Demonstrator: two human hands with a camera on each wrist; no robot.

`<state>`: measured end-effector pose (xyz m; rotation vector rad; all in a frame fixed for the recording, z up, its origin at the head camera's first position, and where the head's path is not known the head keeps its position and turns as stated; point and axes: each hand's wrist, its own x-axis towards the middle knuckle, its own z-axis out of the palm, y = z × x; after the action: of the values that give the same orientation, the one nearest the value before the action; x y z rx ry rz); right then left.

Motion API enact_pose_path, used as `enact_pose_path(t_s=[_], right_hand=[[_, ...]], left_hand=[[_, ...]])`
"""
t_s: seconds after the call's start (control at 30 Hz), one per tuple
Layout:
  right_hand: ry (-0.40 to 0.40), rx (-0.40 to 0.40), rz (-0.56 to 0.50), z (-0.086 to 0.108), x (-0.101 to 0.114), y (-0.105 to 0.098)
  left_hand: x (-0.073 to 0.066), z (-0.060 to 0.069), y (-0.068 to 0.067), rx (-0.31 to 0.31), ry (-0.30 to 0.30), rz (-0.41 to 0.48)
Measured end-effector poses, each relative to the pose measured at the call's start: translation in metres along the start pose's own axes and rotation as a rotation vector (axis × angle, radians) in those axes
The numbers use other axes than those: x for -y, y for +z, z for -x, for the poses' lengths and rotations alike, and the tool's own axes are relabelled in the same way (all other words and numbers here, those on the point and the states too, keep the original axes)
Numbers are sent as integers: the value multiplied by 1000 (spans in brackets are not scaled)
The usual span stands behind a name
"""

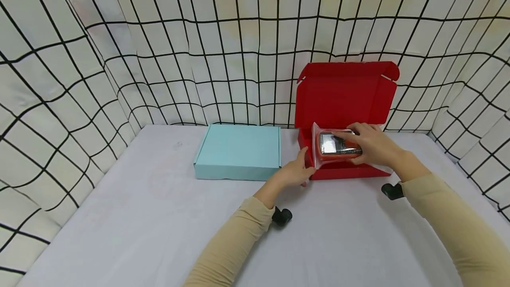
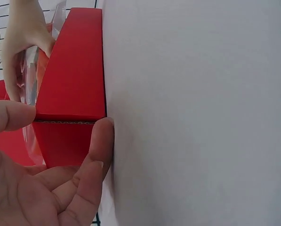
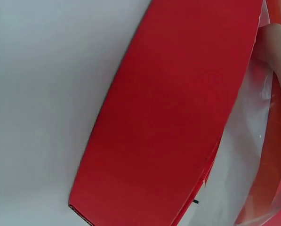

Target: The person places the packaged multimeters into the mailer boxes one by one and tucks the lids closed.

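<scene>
An open red box (image 1: 350, 172) stands at the back right with its lid raised. My right hand (image 1: 370, 145) grips an orange device (image 1: 338, 145) with a dark face, wrapped in clear plastic, at the box's opening. In the right wrist view, fingers (image 3: 274, 47) press on the orange, plastic-covered side beside the red box wall (image 3: 164, 113). My left hand (image 1: 292, 172) holds the box's front left corner; in the left wrist view the thumb (image 2: 13, 115) is on the upper edge and a fingertip (image 2: 102, 129) at the lower edge of the red box (image 2: 76, 70).
A closed light-blue box (image 1: 239, 149) lies on the white table (image 1: 159, 216), left of the red one. White walls with a black grid (image 1: 239, 52) stand behind and at both sides. Black wrist-worn pieces (image 1: 282, 217) show at both sleeves.
</scene>
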<state>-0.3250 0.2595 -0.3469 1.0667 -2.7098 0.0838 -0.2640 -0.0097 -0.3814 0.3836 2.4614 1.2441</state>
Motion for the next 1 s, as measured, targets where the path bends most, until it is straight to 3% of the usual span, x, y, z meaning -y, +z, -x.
enact_pose_path(t_s=[0.6, 0.77, 1.0], right_hand=[[-25, 120, 9, -16, 12, 2], [24, 161, -50, -18, 21, 7], [101, 205, -115, -15, 26, 11]], left_hand=[[0, -1, 1, -16, 1, 14], [1, -2, 3, -2, 4, 39], [1, -3, -6, 19, 9, 60]])
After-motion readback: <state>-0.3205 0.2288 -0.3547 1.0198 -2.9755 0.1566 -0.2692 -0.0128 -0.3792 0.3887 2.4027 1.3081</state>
